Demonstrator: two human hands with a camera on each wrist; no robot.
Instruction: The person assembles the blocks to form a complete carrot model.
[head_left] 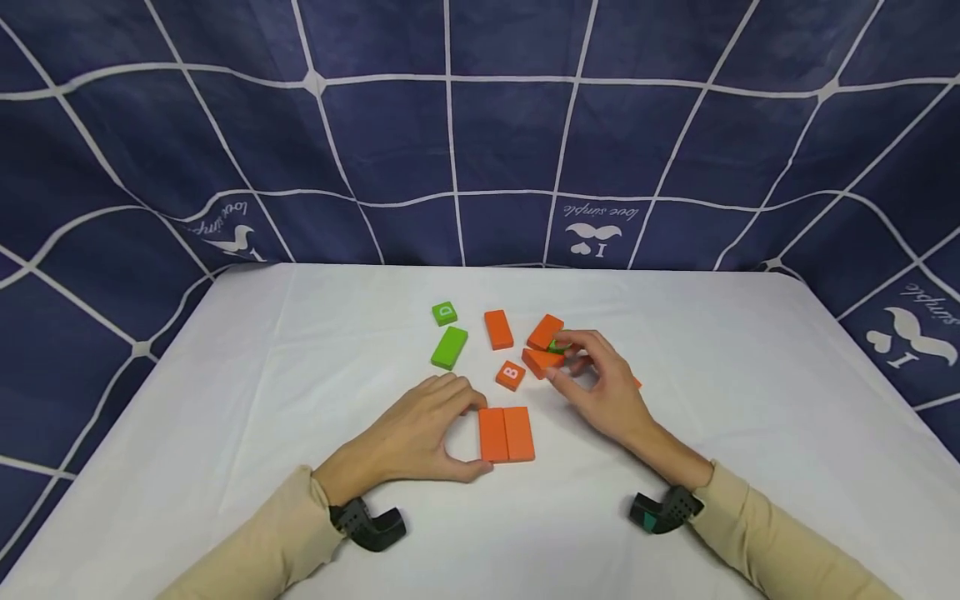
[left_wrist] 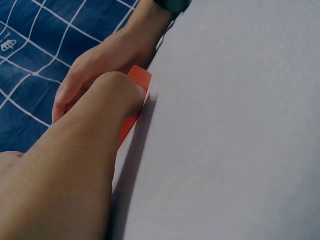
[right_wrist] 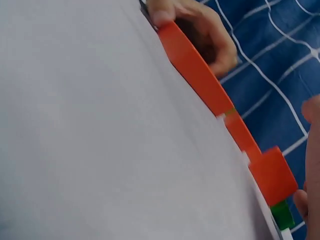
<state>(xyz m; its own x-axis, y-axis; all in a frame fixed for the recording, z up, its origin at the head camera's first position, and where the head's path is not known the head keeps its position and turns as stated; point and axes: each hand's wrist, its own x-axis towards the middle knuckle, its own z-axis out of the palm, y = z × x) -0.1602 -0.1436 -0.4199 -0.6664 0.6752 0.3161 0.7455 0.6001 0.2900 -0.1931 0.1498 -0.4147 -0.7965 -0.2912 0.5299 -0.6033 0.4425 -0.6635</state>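
Note:
Two orange rectangular blocks lie side by side on the white table. My left hand (head_left: 433,429) holds the left orange block (head_left: 492,434) by its near and far ends, between thumb and index finger. The second orange block (head_left: 519,433) lies flush against it on the right. Farther back, my right hand (head_left: 604,385) pinches an orange block with a pointed end (head_left: 542,362), thumb at its near edge and fingertips at its far side. In the right wrist view this orange block (right_wrist: 273,176) stands up on edge. A small green block (head_left: 557,346) is partly hidden behind the right fingers.
An orange block lettered B (head_left: 511,375) lies between the hands. Behind are a green block lettered D (head_left: 445,313), a green rectangle (head_left: 449,347) and orange blocks (head_left: 498,330) (head_left: 545,332). A bit of orange (head_left: 637,382) shows past the right hand. A dark blue checked cloth (head_left: 510,142) hangs behind.

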